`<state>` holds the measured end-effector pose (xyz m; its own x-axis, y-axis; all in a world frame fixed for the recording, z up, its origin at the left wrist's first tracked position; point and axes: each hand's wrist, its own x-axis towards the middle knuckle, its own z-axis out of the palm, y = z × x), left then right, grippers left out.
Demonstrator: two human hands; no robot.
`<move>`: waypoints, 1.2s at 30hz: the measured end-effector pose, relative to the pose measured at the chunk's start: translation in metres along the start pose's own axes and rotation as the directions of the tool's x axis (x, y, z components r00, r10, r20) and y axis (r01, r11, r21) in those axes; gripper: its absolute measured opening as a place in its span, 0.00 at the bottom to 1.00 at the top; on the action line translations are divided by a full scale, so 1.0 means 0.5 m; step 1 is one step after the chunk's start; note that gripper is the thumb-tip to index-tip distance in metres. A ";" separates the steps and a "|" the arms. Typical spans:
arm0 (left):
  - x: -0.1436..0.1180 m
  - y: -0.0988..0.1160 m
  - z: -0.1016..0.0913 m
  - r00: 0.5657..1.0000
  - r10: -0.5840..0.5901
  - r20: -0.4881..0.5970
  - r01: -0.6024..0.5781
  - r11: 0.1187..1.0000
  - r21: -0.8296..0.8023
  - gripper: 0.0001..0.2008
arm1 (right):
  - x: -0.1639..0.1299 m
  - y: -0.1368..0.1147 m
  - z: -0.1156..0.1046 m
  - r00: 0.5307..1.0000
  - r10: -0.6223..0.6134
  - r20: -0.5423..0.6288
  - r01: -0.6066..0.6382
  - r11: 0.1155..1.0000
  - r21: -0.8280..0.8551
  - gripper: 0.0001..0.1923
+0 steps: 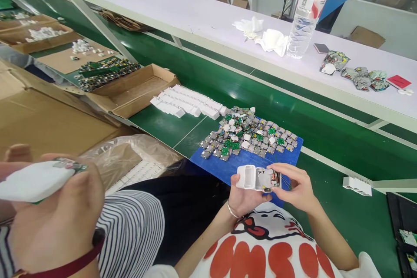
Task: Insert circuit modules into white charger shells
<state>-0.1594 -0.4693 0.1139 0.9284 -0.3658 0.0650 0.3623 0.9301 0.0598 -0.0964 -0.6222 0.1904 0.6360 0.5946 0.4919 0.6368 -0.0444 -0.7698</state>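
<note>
1. Housing [248, 177], white plastic, sits above my lap at the near edge of the blue tray [228, 167], clamped in my left hand [243, 197].
2. My right hand [298, 189] pinches the circuit board [272, 179] at the housing's open end; I judge this to be the insertion step.
3. Next move calls for squaring the board, then pressing it home.
4. Fingers hide the seating depth; a co-worker's hand [55, 221] at left is cut off.
</note>
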 end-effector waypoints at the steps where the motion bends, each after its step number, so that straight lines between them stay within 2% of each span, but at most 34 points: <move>1: 0.001 0.001 0.000 1.000 0.002 0.002 -0.002 1.000 0.004 0.29 | -0.001 0.001 0.002 1.000 -0.005 0.000 0.005 1.000 0.000 0.25; 13: 0.000 0.007 -0.006 0.999 0.013 -0.042 -0.013 1.000 -0.010 0.29 | -0.005 0.013 0.023 0.999 -0.022 -0.024 0.022 1.000 -0.001 0.27; 19: 0.000 0.006 -0.003 0.999 0.013 -0.047 -0.013 1.000 0.005 0.31 | -0.012 0.022 0.026 0.998 0.022 -0.060 -0.017 0.997 0.072 0.26; 24: -0.001 0.005 0.002 0.999 0.011 -0.042 -0.010 1.000 0.012 0.30 | -0.016 0.019 0.024 0.999 -0.002 -0.051 0.007 0.995 0.095 0.28; 30: -0.005 0.003 0.007 1.000 0.005 -0.030 -0.004 1.000 0.012 0.30 | -0.015 0.007 0.020 0.998 -0.066 -0.010 0.066 0.998 -0.013 0.28; 36: -0.011 -0.004 -0.001 0.999 0.030 -0.035 -0.027 0.997 0.078 0.29 | -0.017 -0.022 0.016 0.981 -0.191 0.021 0.192 0.965 -0.178 0.30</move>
<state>-0.1651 -0.4693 0.1129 0.9411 -0.3366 0.0321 0.3296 0.9343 0.1357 -0.1123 -0.6205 0.1913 0.4933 0.6091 0.6210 0.8142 -0.0720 -0.5761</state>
